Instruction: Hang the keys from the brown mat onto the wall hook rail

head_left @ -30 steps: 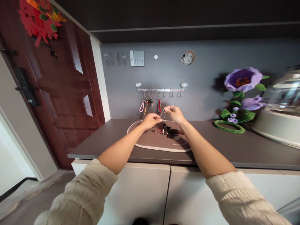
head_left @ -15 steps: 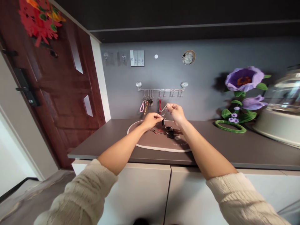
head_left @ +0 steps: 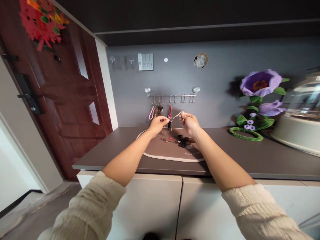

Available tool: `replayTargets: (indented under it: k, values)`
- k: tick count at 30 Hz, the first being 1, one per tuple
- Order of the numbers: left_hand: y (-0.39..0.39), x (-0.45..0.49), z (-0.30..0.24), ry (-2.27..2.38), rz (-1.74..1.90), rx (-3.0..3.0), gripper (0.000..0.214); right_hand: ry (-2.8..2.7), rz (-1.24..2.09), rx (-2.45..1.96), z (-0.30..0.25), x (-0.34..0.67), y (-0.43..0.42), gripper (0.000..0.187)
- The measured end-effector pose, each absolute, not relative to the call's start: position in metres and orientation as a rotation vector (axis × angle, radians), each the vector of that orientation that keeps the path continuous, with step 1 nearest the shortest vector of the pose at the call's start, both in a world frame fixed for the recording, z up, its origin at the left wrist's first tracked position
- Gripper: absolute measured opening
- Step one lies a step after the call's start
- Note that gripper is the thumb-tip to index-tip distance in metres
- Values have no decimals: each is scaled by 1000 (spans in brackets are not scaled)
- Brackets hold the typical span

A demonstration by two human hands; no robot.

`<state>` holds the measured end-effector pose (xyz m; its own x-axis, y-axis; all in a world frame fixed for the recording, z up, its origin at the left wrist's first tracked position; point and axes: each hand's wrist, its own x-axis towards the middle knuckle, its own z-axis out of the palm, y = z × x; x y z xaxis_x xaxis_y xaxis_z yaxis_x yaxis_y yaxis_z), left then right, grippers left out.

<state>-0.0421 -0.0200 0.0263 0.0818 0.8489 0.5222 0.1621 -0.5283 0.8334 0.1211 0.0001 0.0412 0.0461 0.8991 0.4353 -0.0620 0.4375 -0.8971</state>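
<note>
Between my two hands stretches a bunch of keys (head_left: 170,126) on a ring and chain, held above the mat. My left hand (head_left: 159,124) pinches the ring side, with a dark key and a metal one dangling just below the fingertips. My right hand (head_left: 189,122) grips the other end, a slim silver metal piece (head_left: 177,116). Behind the hands, a clear hook rail (head_left: 172,96) on the wall carries several key sets, one with a pink loop (head_left: 151,113) and one with a red tag (head_left: 170,110). More keys (head_left: 183,141) lie on the brown oval mat (head_left: 160,154).
The mat lies on a dark counter (head_left: 225,160) above white cabinet doors (head_left: 147,200). On the right stand a purple fabric flower (head_left: 261,83) with a green base and a cream appliance with a clear dome (head_left: 292,133). A dark red door (head_left: 72,123) is at left.
Both hands have shifted slightly: the left has risen, and the chain between them is now stretched more sideways. The dangling keys have moved up and left.
</note>
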Motion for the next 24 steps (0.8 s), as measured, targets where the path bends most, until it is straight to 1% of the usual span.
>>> replayTargets:
  k: [9,14,19,24]
  values:
    - [-17,-51,32,982,1612,1646,23,-1163,1075,-881,38,109,-10,8]
    - [-17,-53,34,934,1652,1590,25,-1169,1158,-925,36,105,-16,11]
    - [-14,-55,32,930,1656,1573,25,-1304,1096,-1028,34,102,-19,7]
    - [-15,-53,32,923,1639,1577,25,-1495,1001,-1062,33,100,-23,8]
